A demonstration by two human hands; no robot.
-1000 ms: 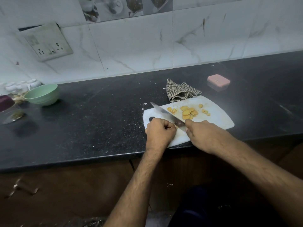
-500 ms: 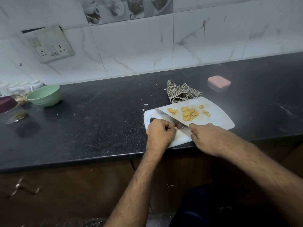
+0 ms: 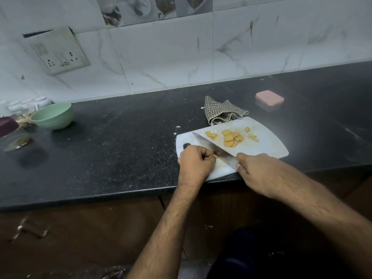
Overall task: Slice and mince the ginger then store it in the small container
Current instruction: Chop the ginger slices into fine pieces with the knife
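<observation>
Ginger slices (image 3: 231, 138) lie in a small heap near the middle of the white cutting board (image 3: 267, 144), with a few loose bits beside them, and one small ginger piece (image 3: 215, 156) is pinched under the curled fingertips of the left hand (image 3: 196, 162) at the near left part of the board. The right hand (image 3: 259, 172) grasps the handle of the knife (image 3: 213, 147); the handle itself is hidden in the fist. The blade lies slanted across the board, touching the piece held by the left hand. The small container (image 3: 269, 100) with a pink lid stands closed on the black counter (image 3: 120, 141), behind the board and apart from it. A checked cloth (image 3: 222, 112) lies crumpled at the far edge of the board. A green bowl (image 3: 53, 115) stands far to the left.
</observation>
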